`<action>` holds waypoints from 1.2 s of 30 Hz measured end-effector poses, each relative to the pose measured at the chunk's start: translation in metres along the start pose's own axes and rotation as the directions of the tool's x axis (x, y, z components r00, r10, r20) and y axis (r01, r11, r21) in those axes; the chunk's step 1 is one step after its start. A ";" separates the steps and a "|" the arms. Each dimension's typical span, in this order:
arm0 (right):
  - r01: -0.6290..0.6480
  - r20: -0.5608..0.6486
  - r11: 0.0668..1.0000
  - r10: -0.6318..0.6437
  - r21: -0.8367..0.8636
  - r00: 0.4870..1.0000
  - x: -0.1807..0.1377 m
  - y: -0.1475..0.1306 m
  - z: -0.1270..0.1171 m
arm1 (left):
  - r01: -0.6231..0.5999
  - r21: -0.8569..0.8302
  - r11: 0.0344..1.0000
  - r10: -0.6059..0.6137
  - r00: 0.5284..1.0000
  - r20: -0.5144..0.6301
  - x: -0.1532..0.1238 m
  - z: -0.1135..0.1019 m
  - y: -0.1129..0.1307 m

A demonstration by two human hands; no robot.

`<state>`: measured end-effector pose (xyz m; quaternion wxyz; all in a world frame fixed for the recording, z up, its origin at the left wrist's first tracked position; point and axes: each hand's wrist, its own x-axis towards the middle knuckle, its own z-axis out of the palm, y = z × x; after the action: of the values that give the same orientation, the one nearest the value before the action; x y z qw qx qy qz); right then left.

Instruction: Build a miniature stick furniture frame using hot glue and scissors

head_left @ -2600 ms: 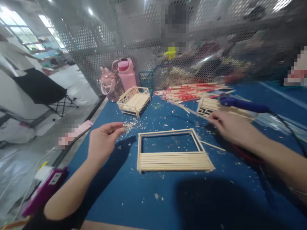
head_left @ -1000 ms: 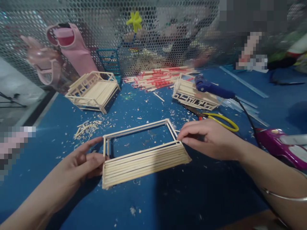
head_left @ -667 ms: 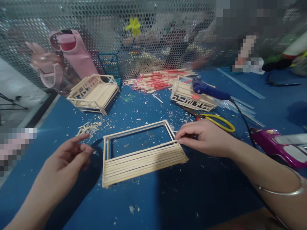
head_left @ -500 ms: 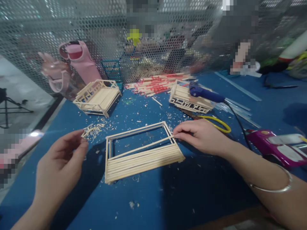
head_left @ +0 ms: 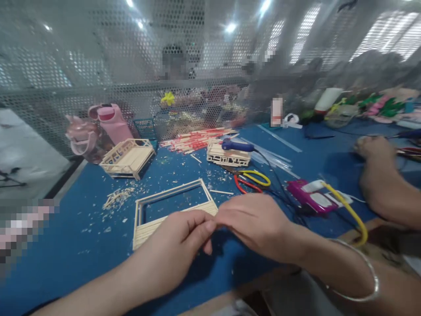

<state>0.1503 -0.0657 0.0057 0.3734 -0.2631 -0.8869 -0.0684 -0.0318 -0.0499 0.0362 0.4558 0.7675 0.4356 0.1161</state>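
My left hand (head_left: 179, 248) and my right hand (head_left: 258, 224) meet at the fingertips over the near right corner of a stick frame (head_left: 171, 188). The fingers of both are pinched closed; whatever is between them is hidden. The frame lies on the blue table, its front part covered with thin wooden sticks laid side by side and its back part open. My left hand and forearm cover much of the slatted part. A loose thin stick (head_left: 222, 192) lies just behind my right hand. A bracelet circles my right wrist.
A stick-built model (head_left: 128, 158) stands at left, another (head_left: 226, 156) at back with a blue-handled tool (head_left: 238, 145) on it. Red-tipped sticks (head_left: 197, 139), pliers (head_left: 251, 179), clear glue sticks (head_left: 269, 156) and a purple device (head_left: 311, 197) lie around. Another person's hand (head_left: 378, 151) is at right.
My left hand has moved right, from beside the frame to my right fingertips. My right hand no longer holds the stick across the frame's open part. The view has tilted up and right.
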 end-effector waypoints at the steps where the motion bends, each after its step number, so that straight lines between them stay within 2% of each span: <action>1: -0.053 0.001 0.997 0.053 0.048 0.999 -0.007 0.000 0.003 | 0.002 -0.027 1.000 -0.002 1.000 0.000 0.000 0.005 -0.003; 2: -0.144 0.012 0.987 0.143 0.074 0.990 -0.014 0.004 0.004 | 0.006 -0.059 0.998 -0.006 1.000 0.000 0.001 0.009 -0.006; 3: -0.285 0.049 0.957 0.282 0.052 0.958 -0.021 0.010 0.005 | 0.020 -0.096 0.995 -0.020 1.000 0.000 0.001 0.013 -0.009; 4: -0.446 0.094 0.895 0.445 -0.009 0.891 -0.027 0.020 0.005 | 0.039 -0.143 0.989 -0.039 0.999 -0.002 0.002 0.016 -0.011; 5: -0.607 0.112 0.786 0.618 -0.119 0.778 -0.034 0.032 0.004 | 0.063 -0.198 0.978 -0.066 0.998 -0.007 0.003 0.018 -0.013; 6: -0.714 0.149 0.645 0.761 -0.273 0.631 -0.039 0.046 0.004 | 0.091 -0.260 0.961 -0.097 0.995 -0.011 0.004 0.020 -0.015; 7: -0.741 0.162 0.580 0.812 -0.338 0.561 -0.044 0.060 0.003 | 0.118 -0.328 0.937 -0.130 0.991 -0.015 0.005 0.022 -0.016; 9: -0.751 0.201 0.526 0.849 -0.399 0.489 -0.052 0.087 0.003 | 0.162 -0.455 0.876 -0.190 0.982 -0.016 0.007 0.025 -0.016; 11: -0.739 0.247 0.519 0.854 -0.429 0.457 -0.055 0.104 0.004 | 0.180 -0.543 0.820 -0.224 0.974 -0.015 0.008 0.028 -0.016; 14: -0.726 0.276 0.491 0.871 -0.482 0.406 -0.053 0.110 0.000 | 0.165 -0.619 0.768 -0.237 0.971 -0.035 0.007 0.030 -0.017; 18: -0.722 0.232 0.423 0.906 -0.548 0.355 -0.052 0.093 -0.013 | 0.134 -0.667 0.733 -0.248 0.966 -0.079 0.005 0.029 -0.021; 23: -0.728 0.307 0.421 0.905 -0.541 0.295 -0.059 0.075 -0.018 | 0.108 -0.688 0.718 -0.228 0.970 -0.086 0.008 0.029 -0.024; 27: -0.748 0.370 0.486 0.865 -0.452 0.338 -0.051 0.085 -0.017 | 0.120 -0.691 0.713 -0.235 0.969 -0.073 0.014 0.032 -0.024; 31: -0.748 0.422 0.535 0.828 -0.393 0.370 -0.032 0.099 -0.027 | 0.145 -0.696 0.704 -0.236 0.971 -0.036 0.016 0.032 -0.023; 36: -0.768 0.523 0.583 0.755 -0.263 0.394 -0.015 0.094 -0.045 | 0.177 -0.701 0.690 -0.256 0.967 -0.007 0.015 0.031 -0.026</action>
<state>0.2359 -0.0058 0.0199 0.0730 -0.6413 -0.7361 0.2038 -0.0195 -0.0513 -0.0047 0.6973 0.4760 0.4706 0.2564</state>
